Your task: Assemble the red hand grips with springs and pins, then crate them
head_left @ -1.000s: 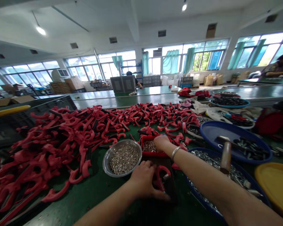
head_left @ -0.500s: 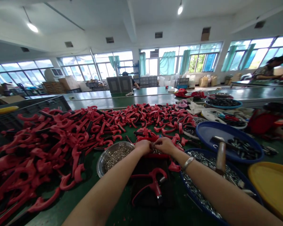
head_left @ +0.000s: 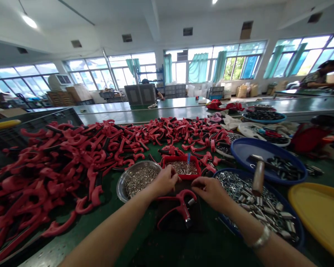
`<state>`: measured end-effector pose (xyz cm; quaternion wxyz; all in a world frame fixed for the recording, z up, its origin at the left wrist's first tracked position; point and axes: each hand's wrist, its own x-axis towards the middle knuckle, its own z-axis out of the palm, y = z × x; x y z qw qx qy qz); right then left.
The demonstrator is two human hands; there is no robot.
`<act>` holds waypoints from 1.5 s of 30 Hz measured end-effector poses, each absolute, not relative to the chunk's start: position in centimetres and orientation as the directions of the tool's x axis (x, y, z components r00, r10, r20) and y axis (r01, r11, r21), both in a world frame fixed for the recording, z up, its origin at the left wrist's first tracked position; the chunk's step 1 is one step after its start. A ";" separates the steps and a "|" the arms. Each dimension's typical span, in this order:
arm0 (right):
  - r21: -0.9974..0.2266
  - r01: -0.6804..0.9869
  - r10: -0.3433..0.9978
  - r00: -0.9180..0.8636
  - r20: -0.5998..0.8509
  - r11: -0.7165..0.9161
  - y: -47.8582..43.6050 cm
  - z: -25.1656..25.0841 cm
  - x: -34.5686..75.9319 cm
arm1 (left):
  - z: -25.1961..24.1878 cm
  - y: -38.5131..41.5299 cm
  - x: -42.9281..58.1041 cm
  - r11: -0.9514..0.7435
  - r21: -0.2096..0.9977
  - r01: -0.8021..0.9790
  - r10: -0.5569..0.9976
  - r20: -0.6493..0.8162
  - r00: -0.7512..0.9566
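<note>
A red-handled metal tool (head_left: 180, 207) lies on a dark board (head_left: 172, 222) right in front of me. My left hand (head_left: 165, 181) is just above its left arm, fingers pinched together beside a red tray (head_left: 180, 167) of small metal pins. My right hand (head_left: 211, 193) hovers at the tool's right side, fingertips close to its top. Anything tiny between the fingers of either hand is too small to make out. A steel bowl (head_left: 139, 181) of small metal parts stands left of my left hand.
A large heap of red handles (head_left: 66, 159) covers the green bench (head_left: 100, 237) on the left. On the right are a blue tray of washers and bolts (head_left: 256, 200), a wooden-handled hammer (head_left: 258, 178), and a yellow tray (head_left: 320, 211). Other people (head_left: 320, 76) work farther off.
My hands have parted from above the red tray and drawn back towards me, to either side of the red tool. My right hand has moved down and right, over the board's edge.
</note>
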<state>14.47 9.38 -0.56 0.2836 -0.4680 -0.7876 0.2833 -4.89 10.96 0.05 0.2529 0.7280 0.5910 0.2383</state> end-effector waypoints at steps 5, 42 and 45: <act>-0.581 0.714 0.913 -0.379 0.148 0.391 6.8 -2.2 15.3 | -0.9 6.7 -5.0 -0.224 0.803 0.552 0.962 0.090 0.259; -0.122 0.862 0.852 -0.448 0.272 0.492 3.8 -5.7 15.4 | -2.4 3.6 -2.8 -0.378 0.076 0.923 0.919 0.154 0.364; -0.177 0.875 0.886 -0.414 0.208 0.451 2.9 -5.2 15.2 | -3.1 2.3 -3.6 -0.437 0.134 0.889 0.889 0.214 0.405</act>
